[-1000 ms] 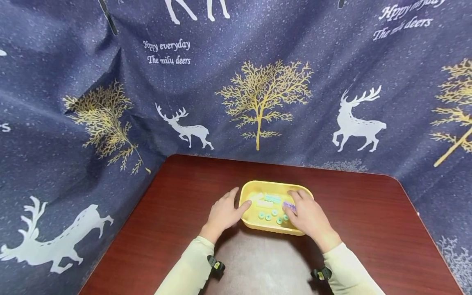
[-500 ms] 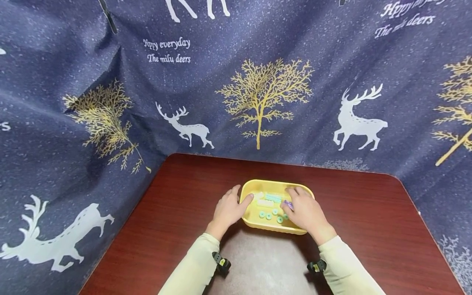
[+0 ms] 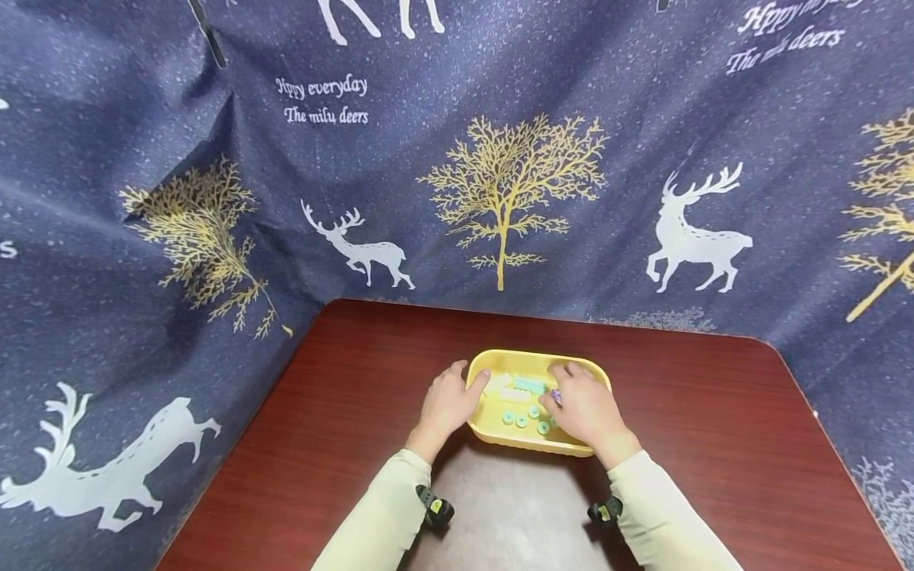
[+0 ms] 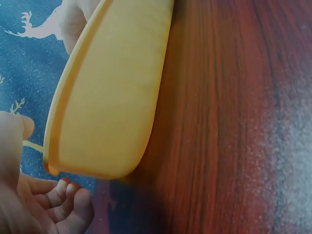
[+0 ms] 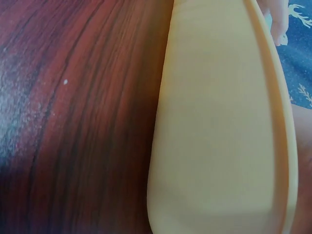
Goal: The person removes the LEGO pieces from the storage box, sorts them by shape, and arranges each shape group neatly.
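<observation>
A shallow yellow plastic tray [image 3: 517,441] sits on the table. My left hand [image 3: 446,404] holds its left end, thumb over the rim and the other fingers outside; the left wrist view shows curled fingers [image 4: 63,202] close beside the tray's corner. Inside the right end, my right hand [image 3: 587,404] pinches a small purple block [image 3: 556,395], mostly covered by the hand. Near the middle lie a teal block [image 3: 530,385] and a pale cream block [image 3: 514,395]. Several small mint-green rings [image 3: 521,421] are along the front side. In the right wrist view, the tray's wall [image 5: 219,122] hides most of the hand.
The tray stands on a dark red wood-grain table [image 3: 385,341]. A dark blue cloth [image 3: 443,159] with deer and trees hangs behind it and along the left. Black wrist cameras are strapped over both pale sleeves [image 3: 382,507].
My right hand has shifted slightly left inside the tray, and less of the purple block shows. The left hand has moved a little rightward, closer against the tray's left end.
</observation>
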{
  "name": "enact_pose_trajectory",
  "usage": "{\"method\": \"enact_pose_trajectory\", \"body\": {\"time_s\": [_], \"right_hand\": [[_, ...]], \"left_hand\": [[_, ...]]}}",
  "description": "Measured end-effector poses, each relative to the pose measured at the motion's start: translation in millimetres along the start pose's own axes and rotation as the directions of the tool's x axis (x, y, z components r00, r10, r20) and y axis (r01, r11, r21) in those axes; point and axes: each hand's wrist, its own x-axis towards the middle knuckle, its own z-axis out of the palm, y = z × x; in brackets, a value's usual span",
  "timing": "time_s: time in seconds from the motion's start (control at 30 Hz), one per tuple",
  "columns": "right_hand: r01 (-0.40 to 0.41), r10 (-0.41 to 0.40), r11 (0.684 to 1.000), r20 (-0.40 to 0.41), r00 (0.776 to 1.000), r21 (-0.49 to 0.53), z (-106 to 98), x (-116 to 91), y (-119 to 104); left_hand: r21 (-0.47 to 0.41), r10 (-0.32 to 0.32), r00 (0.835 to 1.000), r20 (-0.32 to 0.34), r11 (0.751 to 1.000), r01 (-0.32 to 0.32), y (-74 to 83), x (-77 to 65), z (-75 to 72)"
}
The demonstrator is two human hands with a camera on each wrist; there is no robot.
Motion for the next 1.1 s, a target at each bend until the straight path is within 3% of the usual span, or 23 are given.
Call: {"method": "enact_pose_trajectory", "body": {"time_s": [0.2,0.4,1.1], "right_hand": [[-0.046,0.046,0.999,0.047,0.998,0.000,2.4,2.0,-0.7],[-0.078,0.077,0.997,0.084,0.994,0.017,6.4,2.1,0.4],[-0.147,0.146,0.989,0.081,0.986,0.015,19.6,6.6,3.0]], "left_hand": [[-0.093,-0.019,1.000,0.012,0.995,0.020,0.6,2.1,0.2],[-0.129,-0.027,1.000,0.001,0.991,0.027,1.3,1.5,0.6],[-0.327,-0.072,0.997,0.041,0.941,0.081,-2.5,6.6,1.4]]}}
